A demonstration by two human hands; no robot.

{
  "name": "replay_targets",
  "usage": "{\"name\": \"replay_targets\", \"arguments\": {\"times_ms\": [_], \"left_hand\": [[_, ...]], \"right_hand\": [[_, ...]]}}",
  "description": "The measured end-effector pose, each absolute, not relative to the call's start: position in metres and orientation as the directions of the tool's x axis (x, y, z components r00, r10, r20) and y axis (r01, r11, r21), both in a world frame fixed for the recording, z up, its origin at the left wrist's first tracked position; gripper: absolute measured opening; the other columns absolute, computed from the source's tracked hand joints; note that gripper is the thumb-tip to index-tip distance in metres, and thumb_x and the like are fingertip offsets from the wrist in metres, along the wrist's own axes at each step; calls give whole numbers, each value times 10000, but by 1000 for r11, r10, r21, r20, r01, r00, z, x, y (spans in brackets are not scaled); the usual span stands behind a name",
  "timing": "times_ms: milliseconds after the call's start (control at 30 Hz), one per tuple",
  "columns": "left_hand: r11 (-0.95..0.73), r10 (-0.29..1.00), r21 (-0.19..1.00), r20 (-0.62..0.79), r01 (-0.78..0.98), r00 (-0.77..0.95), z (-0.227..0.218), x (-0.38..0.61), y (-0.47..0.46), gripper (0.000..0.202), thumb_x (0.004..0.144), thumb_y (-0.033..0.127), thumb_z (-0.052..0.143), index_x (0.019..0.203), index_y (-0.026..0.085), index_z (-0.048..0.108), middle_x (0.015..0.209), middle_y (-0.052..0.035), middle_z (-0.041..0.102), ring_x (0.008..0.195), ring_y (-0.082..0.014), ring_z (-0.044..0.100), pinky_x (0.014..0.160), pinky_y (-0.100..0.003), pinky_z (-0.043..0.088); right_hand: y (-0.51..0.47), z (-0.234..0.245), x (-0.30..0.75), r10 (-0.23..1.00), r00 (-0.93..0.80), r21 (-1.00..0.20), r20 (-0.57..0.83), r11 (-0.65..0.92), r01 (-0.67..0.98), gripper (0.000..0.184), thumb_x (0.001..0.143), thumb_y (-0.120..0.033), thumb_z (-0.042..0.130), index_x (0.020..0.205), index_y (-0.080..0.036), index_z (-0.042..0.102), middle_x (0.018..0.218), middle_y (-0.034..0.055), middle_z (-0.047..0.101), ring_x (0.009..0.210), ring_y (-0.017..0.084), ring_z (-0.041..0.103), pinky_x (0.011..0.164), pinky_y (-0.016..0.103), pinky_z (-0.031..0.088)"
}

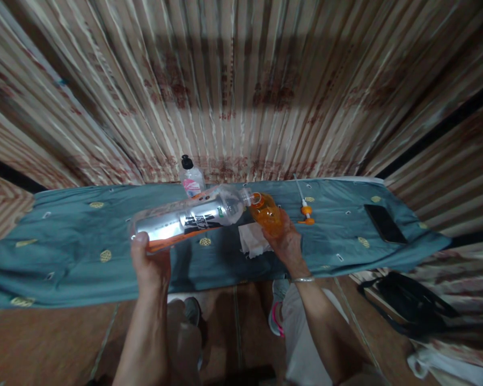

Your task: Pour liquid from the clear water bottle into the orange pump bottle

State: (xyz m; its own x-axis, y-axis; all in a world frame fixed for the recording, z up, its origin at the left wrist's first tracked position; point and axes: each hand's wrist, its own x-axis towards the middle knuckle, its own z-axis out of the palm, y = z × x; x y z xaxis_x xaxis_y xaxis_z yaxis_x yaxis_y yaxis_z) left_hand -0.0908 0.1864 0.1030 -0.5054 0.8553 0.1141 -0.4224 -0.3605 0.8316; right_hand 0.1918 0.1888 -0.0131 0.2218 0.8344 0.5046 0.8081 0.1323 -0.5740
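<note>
My left hand (148, 262) grips the base of a large clear plastic bottle (189, 217), tipped almost flat with its neck pointing right. The neck meets the mouth of a small orange bottle (265, 213), which my right hand (287, 244) holds from below, fingers wrapped round it. Both bottles are held just above a table covered with a teal cloth (64, 241). A crumpled white tissue (253, 239) lies on the cloth under the orange bottle. An orange pump top with a white tube (305, 208) lies on the cloth to the right, apart from both hands.
A small clear bottle with a black cap (191, 177) stands at the table's back edge. A dark phone (385, 223) lies on the cloth at the right. A black bag (410, 305) sits on the floor at the right. A striped curtain hangs behind the table.
</note>
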Motion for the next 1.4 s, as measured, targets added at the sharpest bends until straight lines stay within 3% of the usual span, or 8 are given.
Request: {"name": "replay_targets", "arguments": {"times_ms": [167,400,700,833,1167,1400], "left_hand": [[-381,857,835,158,-398,-490,100,-94,186,388,716,588,747,915,257,721,839,-52,761,954,-338,734,617,-396,590],[-393,841,834,155,-388,-519,95,-98,187,419,695,578,767,922,231,707,918,-71,765,1036,-326,721,742,-397,611],[-416,843,832,201,-367,-499,95,-102,187,357,705,580,779,831,258,690,890,-43,753,1079,-337,708,696,-400,583],[-428,828,820,187,-380,-529,92,-105,189,403,658,566,823,847,240,683,931,-58,754,1090,-314,701,722,-367,591],[-414,838,829,186,-375,-513,88,-109,191,330,695,493,769,927,262,729,1009,-38,768,1126,-281,692,888,-366,589],[-416,830,833,184,-364,-527,88,-109,191,482,641,544,804,1017,246,754,1064,-39,769,1149,-283,686,936,-355,571]], "right_hand": [[188,-12,192,845,204,-570,494,138,810,691,866,-409,660,1483,-185,444,1348,209,681,1248,370,661,1017,625,575],[187,-14,192,841,204,-548,502,127,827,688,879,-425,657,1490,-190,442,1348,203,682,1241,367,665,1011,603,582],[187,-16,193,839,177,-533,515,151,833,741,885,-440,662,1506,-123,413,1349,239,672,1251,363,652,1053,590,552],[187,-18,193,826,172,-497,536,145,856,726,892,-451,659,1485,-107,420,1333,239,682,1240,344,660,1053,535,554],[187,-18,193,779,136,-437,613,191,879,677,898,-450,658,1451,-119,452,1289,211,710,1191,321,693,997,476,593],[187,-16,193,798,166,-466,580,157,871,687,901,-467,657,1464,-131,454,1294,206,704,1146,320,704,964,508,606]]}}
